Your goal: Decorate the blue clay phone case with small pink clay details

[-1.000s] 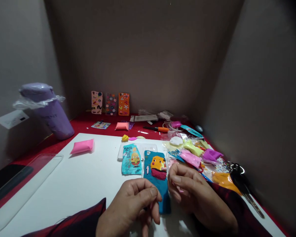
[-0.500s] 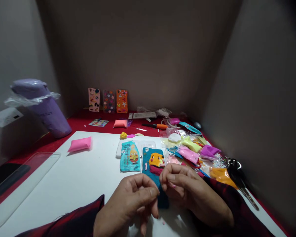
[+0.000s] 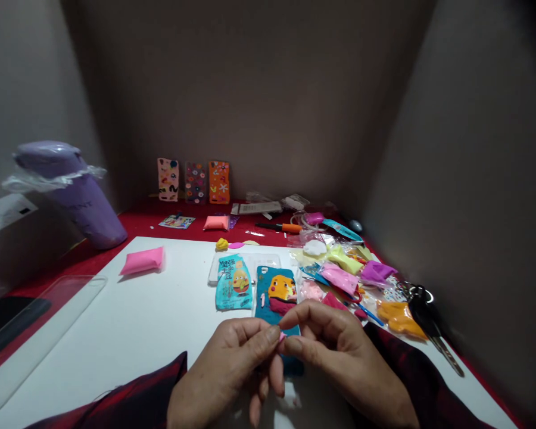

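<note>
- Pink scrap (image 3: 282, 337), apparently soft modelling clay, sits up between the fingertips of both hands, above the lower part of the teal case (image 3: 265, 310).
- Left hand (image 3: 236, 363): thumb and forefinger pinch the scrap from one side; its lower fingers hang loose.
- Right hand (image 3: 346, 348): thumb and forefinger close on the other side. A light, even pinch should serve best; hard squeezing would likely flatten so small a bit.
- Small turns between presses should keep the shape even.
- Keep the knuckles lifted off the case, whose yellow figure (image 3: 279, 287) looks raised and could smear.
- Turquoise packet (image 3: 234, 283), printed with a similar figure, lies just left of the case on the white board (image 3: 170, 322), handy for glancing at.
</note>
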The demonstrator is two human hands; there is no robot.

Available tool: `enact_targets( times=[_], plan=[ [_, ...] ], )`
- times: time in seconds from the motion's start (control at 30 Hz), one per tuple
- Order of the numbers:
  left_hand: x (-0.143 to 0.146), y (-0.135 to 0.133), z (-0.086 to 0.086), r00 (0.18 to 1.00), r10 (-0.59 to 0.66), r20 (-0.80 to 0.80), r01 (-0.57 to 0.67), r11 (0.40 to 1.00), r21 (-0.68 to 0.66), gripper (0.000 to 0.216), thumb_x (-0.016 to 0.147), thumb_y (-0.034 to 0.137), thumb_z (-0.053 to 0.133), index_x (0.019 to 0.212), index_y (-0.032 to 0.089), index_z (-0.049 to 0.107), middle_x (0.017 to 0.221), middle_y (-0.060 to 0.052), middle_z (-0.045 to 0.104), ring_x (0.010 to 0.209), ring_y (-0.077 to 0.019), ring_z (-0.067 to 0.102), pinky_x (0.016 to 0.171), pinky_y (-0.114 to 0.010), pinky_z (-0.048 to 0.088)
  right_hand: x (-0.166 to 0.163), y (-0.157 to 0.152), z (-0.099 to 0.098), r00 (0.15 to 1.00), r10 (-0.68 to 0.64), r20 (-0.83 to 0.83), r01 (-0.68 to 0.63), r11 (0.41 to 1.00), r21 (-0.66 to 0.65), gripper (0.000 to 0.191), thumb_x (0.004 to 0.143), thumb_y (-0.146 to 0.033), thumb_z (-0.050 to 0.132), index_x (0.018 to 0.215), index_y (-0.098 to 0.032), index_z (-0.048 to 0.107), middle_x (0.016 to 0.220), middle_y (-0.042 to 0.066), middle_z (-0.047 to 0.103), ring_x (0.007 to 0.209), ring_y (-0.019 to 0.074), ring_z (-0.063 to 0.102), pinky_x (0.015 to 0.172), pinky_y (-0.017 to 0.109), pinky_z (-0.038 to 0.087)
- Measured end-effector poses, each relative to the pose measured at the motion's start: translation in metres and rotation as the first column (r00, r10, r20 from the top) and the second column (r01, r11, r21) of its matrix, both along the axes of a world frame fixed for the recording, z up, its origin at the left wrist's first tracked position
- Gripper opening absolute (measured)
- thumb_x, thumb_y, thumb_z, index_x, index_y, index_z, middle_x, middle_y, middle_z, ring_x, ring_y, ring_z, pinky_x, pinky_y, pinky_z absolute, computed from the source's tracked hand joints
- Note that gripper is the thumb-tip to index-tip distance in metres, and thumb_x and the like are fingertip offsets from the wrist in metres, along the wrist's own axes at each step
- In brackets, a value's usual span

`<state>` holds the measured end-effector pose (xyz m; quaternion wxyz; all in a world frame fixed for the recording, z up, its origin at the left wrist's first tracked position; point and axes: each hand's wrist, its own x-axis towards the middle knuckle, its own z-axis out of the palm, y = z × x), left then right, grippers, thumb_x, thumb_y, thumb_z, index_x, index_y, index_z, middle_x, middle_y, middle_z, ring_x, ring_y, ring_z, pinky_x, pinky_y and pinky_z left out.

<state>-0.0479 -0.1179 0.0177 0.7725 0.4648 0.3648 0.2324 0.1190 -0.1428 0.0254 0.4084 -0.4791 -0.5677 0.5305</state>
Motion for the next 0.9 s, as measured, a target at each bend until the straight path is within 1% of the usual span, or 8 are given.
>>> enact_targets(
  times=[0.1, 0.2, 0.33, 0.47, 0.6, 0.7, 0.8, 0.9],
  plan=[
    [0.0003, -0.0004, -0.0002, 0.999, 0.025, -0.045, -0.024, 0.999, 0.021, 0.039, 0.082, 0.05, 0.054, 0.07, 0.013, 0.053, 0.054, 0.0, 0.057, 0.034, -0.0033, 0.042, 0.035, -0.013, 0.035, -0.0007, -0.0031, -0.0025, 0.996, -0.007, 0.086, -0.001, 0.996, 0.094, 0.016, 0.083, -0.032, 0.062, 0.088, -0.017, 0.064, 0.057, -0.006, 0.048, 0.052, 0.0064, 0.038, 0.048, 0.019, 0.029],
    [0.0001, 0.0009, 0.0011, 0.999, -0.019, -0.05, 0.02, 0.999, 0.03, 0.042, 0.084, 0.05, 0.05, 0.068, 0.013, 0.054, 0.05, 0.001, 0.055, 0.032, -0.0035, 0.043, 0.034, -0.013, 0.032, -0.0017, -0.0036, -0.0016, 0.993, -0.017, 0.113, -0.001, 0.988, 0.154, 0.015, 0.085, -0.028, 0.059, 0.08, -0.016, 0.065, 0.062, -0.002, 0.056, 0.057, 0.0079, 0.045, 0.052, 0.02, 0.034],
    [-0.0004, 0.0016, 0.0039, 0.999, -0.018, -0.031, 0.019, 0.999, 0.03, 0.045, 0.088, 0.051, 0.044, 0.067, 0.012, 0.054, 0.048, 0.001, 0.053, 0.032, -0.0036, 0.043, 0.034, -0.014, 0.029, -0.0019, -0.0016, 0.0015, 0.993, -0.059, 0.1, 0.045, 0.989, 0.138, 0.022, 0.083, -0.034, 0.058, 0.074, -0.015, 0.063, 0.063, 0.0, 0.058, 0.058, 0.0096, 0.047, 0.053, 0.022, 0.035],
    [-0.0015, -0.0003, 0.0014, 1.0, 0.031, 0.006, -0.031, 0.999, -0.011, 0.035, 0.079, 0.048, 0.059, 0.074, 0.014, 0.053, 0.056, 0.001, 0.059, 0.034, -0.0045, 0.044, 0.035, -0.015, 0.035, 0.0003, -0.0013, 0.0008, 0.992, -0.067, 0.107, 0.054, 0.992, 0.115, 0.022, 0.082, -0.036, 0.06, 0.074, -0.015, 0.062, 0.056, -0.004, 0.048, 0.051, 0.0076, 0.038, 0.047, 0.02, 0.028],
    [-0.0029, 0.0004, -0.0044, 0.998, 0.021, 0.057, -0.019, 0.999, -0.031, 0.031, 0.08, 0.045, 0.059, 0.075, 0.015, 0.052, 0.056, 0.0, 0.06, 0.034, -0.0048, 0.046, 0.034, -0.015, 0.034, 0.0018, -0.002, -0.0013, 0.992, -0.079, 0.096, 0.07, 0.993, 0.091, 0.024, 0.08, -0.039, 0.062, 0.086, -0.016, 0.064, 0.055, -0.006, 0.042, 0.051, 0.0073, 0.037, 0.047, 0.02, 0.028],
    [-0.0027, 0.0013, -0.0052, 0.998, 0.02, 0.065, -0.017, 0.999, -0.039, 0.032, 0.082, 0.045, 0.058, 0.074, 0.015, 0.052, 0.055, 0.0, 0.06, 0.033, -0.0044, 0.045, 0.033, -0.014, 0.034, 0.0014, -0.0018, -0.0007, 0.991, -0.098, 0.087, 0.091, 0.993, 0.082, 0.027, 0.078, -0.038, 0.065, 0.095, -0.017, 0.064, 0.058, -0.006, 0.044, 0.053, 0.0076, 0.038, 0.048, 0.02, 0.03],
    [-0.0018, 0.0005, -0.0028, 0.999, 0.008, 0.037, -0.007, 1.0, -0.009, 0.032, 0.082, 0.045, 0.057, 0.073, 0.014, 0.051, 0.054, 0.001, 0.059, 0.032, -0.0035, 0.044, 0.032, -0.013, 0.034, 0.0004, -0.0013, 0.0013, 0.993, -0.05, 0.105, 0.038, 0.993, 0.114, 0.021, 0.082, -0.036, 0.061, 0.082, -0.016, 0.065, 0.062, -0.002, 0.051, 0.057, 0.0084, 0.043, 0.051, 0.02, 0.033],
    [-0.0009, -0.0008, -0.0006, 1.0, 0.01, 0.001, -0.01, 1.0, 0.001, 0.034, 0.082, 0.046, 0.056, 0.073, 0.014, 0.05, 0.055, 0.0, 0.06, 0.032, -0.003, 0.045, 0.032, -0.012, 0.035, -0.0001, -0.0012, 0.0027, 0.993, -0.032, 0.115, 0.017, 0.991, 0.131, 0.024, 0.085, -0.034, 0.056, 0.073, -0.014, 0.062, 0.065, 0.0, 0.055, 0.06, 0.0096, 0.046, 0.054, 0.022, 0.036]
  ],
)
